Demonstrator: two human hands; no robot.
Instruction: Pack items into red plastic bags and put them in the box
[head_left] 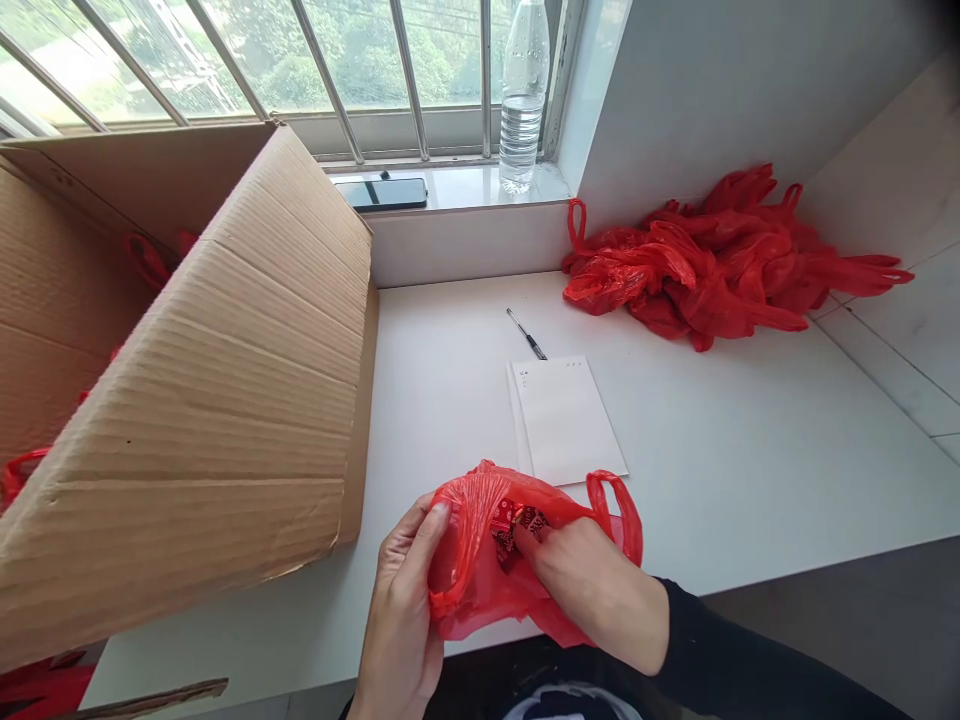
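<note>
My left hand [409, 590] pinches the left rim and handle of a thin red plastic bag [480, 610] between thumb and fingers. The bag's mouth is spread at the front of the white table. My right hand [581, 570] reaches into that opening, its fingers closed at a small shiny red packet [505, 522] with a gold and dark pattern. Most of the right fingertips are hidden by the packet and the bag. The bag's other handle loop [626, 510] stands up beside my right wrist.
A large open cardboard box [247, 400] with red bags inside takes up the left. Behind the bag lie a notepad [570, 420] and a pen [527, 335]. A heap of red plastic bags [705, 265] rests back right. The windowsill holds a phone [386, 194] and a water bottle [521, 120].
</note>
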